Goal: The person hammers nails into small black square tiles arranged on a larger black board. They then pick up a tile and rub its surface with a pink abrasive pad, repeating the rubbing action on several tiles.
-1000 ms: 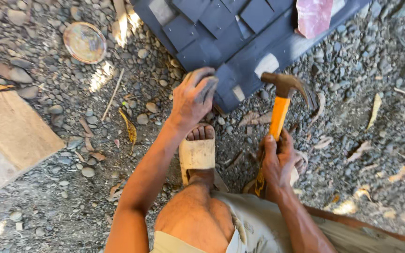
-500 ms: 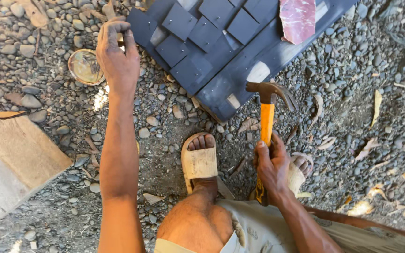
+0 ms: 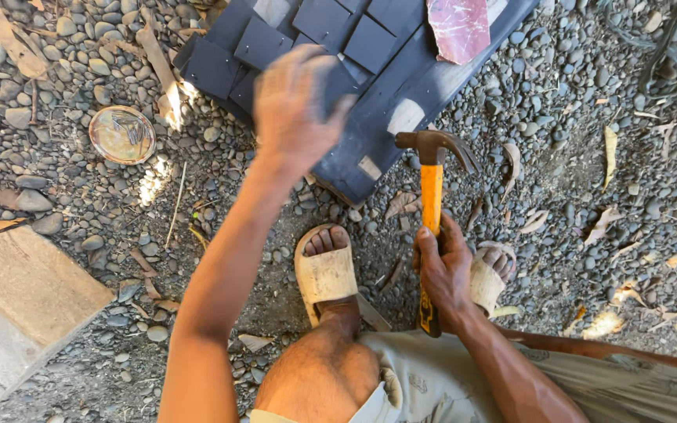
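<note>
- Dark board [image 3: 401, 86] lies on gravel [image 3: 589, 157], several dark squares [image 3: 319, 19] already on it.
- Our right hand [image 3: 442, 270] grips the hammer [image 3: 431, 204], head resting near the board edge.
- Our left hand [image 3: 295, 106], blurred, hovers over the squares; grip unclear.

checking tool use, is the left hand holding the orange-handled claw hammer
No, the right hand grips the orange-handled claw hammer, while the blurred left hand is over the dark board of square tiles.
</note>
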